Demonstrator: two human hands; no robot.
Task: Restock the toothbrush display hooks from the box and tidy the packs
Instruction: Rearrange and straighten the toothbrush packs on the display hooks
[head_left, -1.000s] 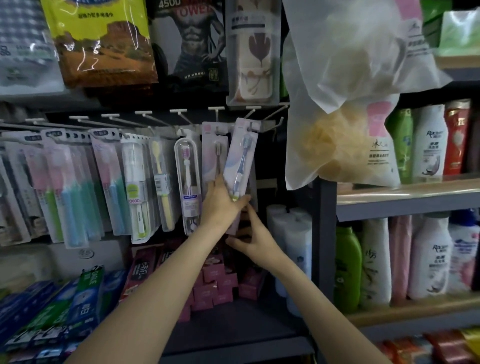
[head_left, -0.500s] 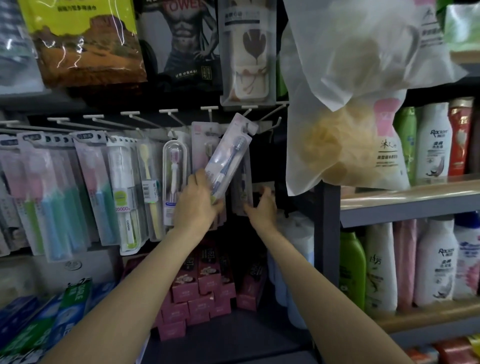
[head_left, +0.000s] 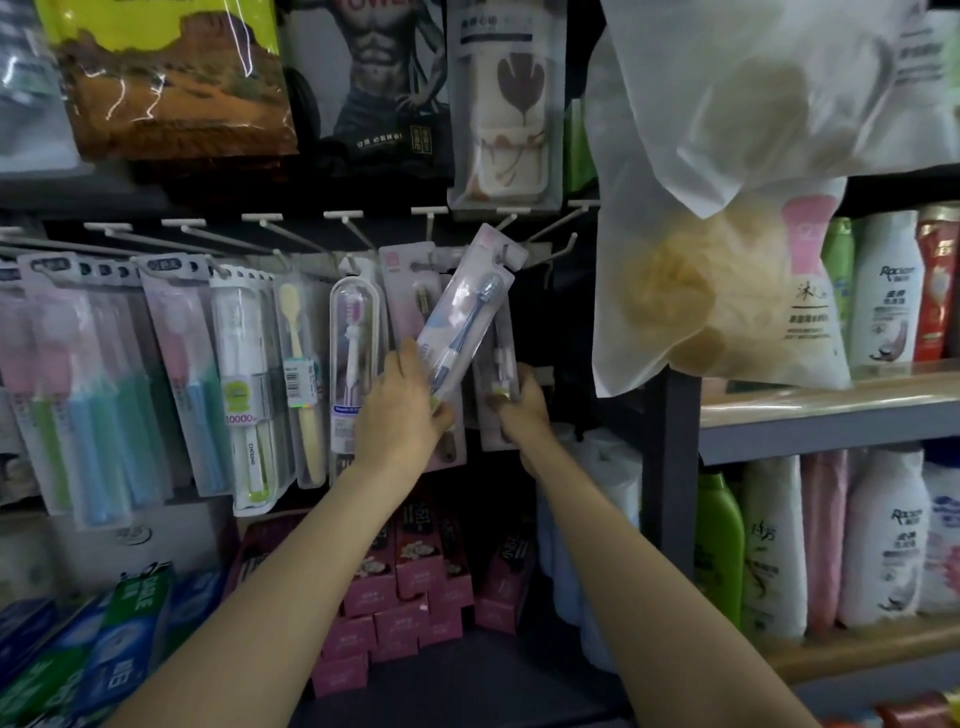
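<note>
A clear plastic pack with a blue-handled toothbrush (head_left: 465, 317) is held tilted at its lower end by the left hand (head_left: 402, 415), its top by a white wire hook (head_left: 550, 252), presumably for threading. The hanging pack (head_left: 498, 374) behind is pinched by the right hand (head_left: 522, 408), probably for steadying.

The left hand (head_left: 402, 415) is gripping a tilted toothbrush pack (head_left: 467, 306) just below the hook (head_left: 550, 252); the right hand (head_left: 522, 402) is holding a hanging pack (head_left: 498, 364) beneath that hook.
</note>
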